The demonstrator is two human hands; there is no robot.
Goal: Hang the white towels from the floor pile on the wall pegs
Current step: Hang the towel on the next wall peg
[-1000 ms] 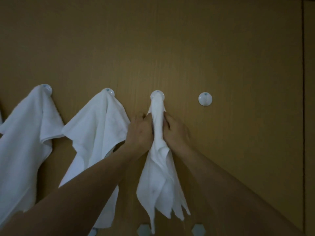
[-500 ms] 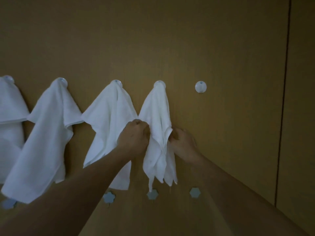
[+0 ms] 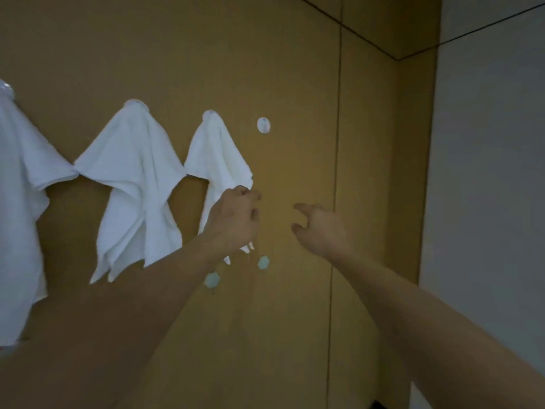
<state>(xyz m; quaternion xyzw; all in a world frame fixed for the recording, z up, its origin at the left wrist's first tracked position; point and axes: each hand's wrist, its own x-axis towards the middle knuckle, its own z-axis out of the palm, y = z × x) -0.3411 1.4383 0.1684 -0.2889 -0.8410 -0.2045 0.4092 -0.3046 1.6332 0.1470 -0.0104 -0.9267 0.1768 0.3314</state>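
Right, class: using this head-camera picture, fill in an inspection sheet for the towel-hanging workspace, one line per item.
Surface: tan panelled wall, vertical seam.
Job's things: three white towels in view, each on a peg; rightmost towel newly hung; bare peg beside it.
Clutter: two small hexagonal wall pieces below.
Grippers: left hand curled at the rightmost towel's edge, grip unclear; right hand open, holds nothing.
Cables: nothing seen.
Surroundings: grey side wall.

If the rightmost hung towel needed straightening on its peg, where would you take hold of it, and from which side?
Judging by its drape, pinch the rightmost towel at its free right-hand edge, just above the left hand, coming in from the right over bare wall. The left edge nearly meets the middle towel, and the top is bunched over the peg.
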